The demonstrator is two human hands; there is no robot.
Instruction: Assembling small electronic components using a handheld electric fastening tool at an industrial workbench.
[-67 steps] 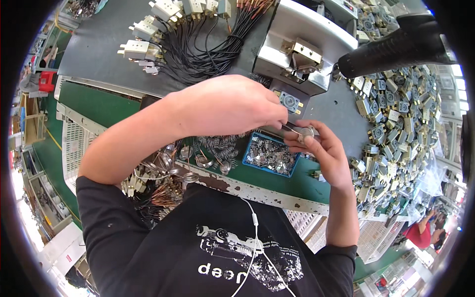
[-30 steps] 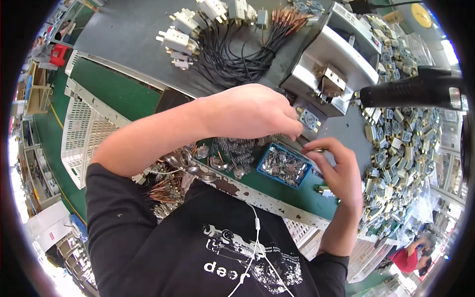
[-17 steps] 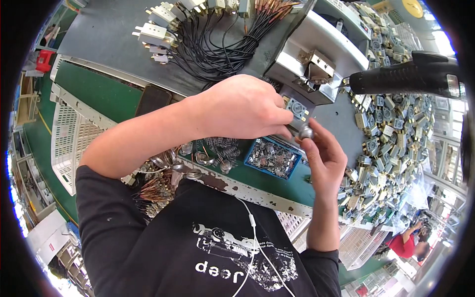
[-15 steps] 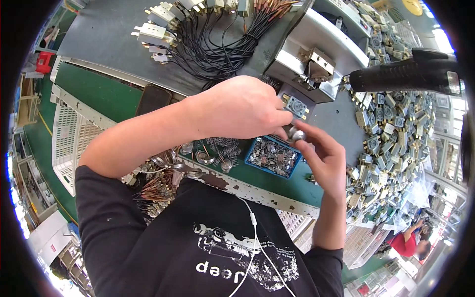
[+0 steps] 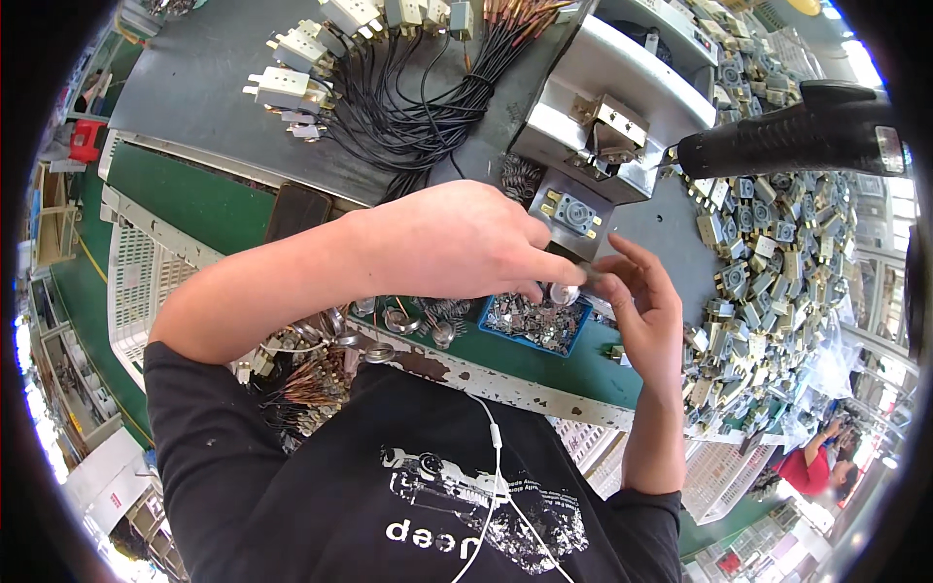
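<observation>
The left grip (image 5: 476, 243) seems to be pinching a round metal piece (image 5: 564, 291) between its thumb and long forefinger, held just off the far edge of a blue tray (image 5: 579, 331) of small metal bits. The right grip (image 5: 637, 296) meets it fingertip to fingertip, thumb and fingers curled; things blur there, so I can't tell whether it holds anything. I'd keep that pinch on the rim, light and steady, and let the other fingertips do the turning, clear of the tray's loose bits. Just beyond sits a grey block (image 5: 575, 214) with brass tabs, before a steel stand (image 5: 607, 73) on the desk (image 5: 185, 97). A black power driver (image 5: 777, 151) juts in from the right. For writing, the black shirt (image 5: 321, 520) carries pale lettering and a car drawing, upside down; I can read no label on the blocks.
</observation>
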